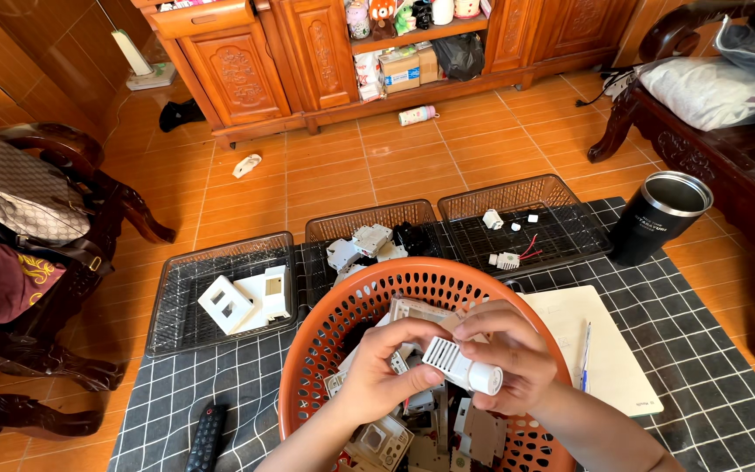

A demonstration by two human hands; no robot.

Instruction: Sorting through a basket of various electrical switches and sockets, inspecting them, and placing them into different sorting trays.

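Observation:
My left hand [384, 367] and my right hand [513, 354] meet over a round orange basket [369, 297] and together grip a small white plastic part with a slotted grille [454, 362]. The left fingers pinch its grille end, while the right hand cups its rounded end. Below the hands, the basket holds several white and beige plastic pieces [412, 433].
Three dark mesh trays stand beyond the basket: the left [176, 306] with white housings, the middle [325, 229] with grey-white parts, the right [561, 223] with small bits and red wires. A black tumbler [657, 218], a notepad with pen [613, 367] and a remote [207, 437] lie on the checked mat.

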